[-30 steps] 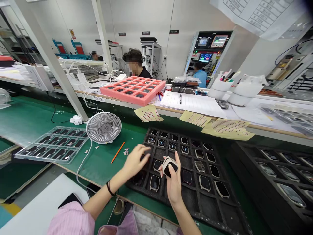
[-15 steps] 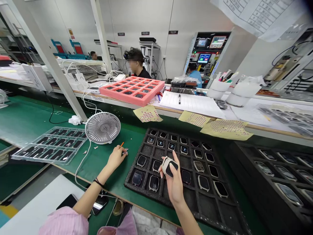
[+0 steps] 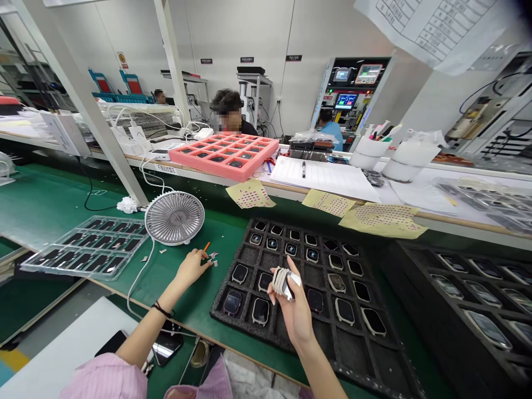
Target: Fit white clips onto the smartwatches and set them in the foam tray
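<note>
Along the green mat point(image 3: 164, 277), the left hand point(image 3: 192, 268) sits with its fingers loosely curled, just beside paper scraps point(image 3: 213, 259) and an orange pencil point(image 3: 206, 246); any pinch there is impossible to tell. Over the black foam tray point(image 3: 245, 328), the right hand point(image 3: 294, 306) pinches a watch point(image 3: 285, 283) between thumb and fingers, keeping it clear of the tray's rows. Its band bunches leftward, its case points right, and its long axis seems roughly crosswise, though fingers hide part.
</note>
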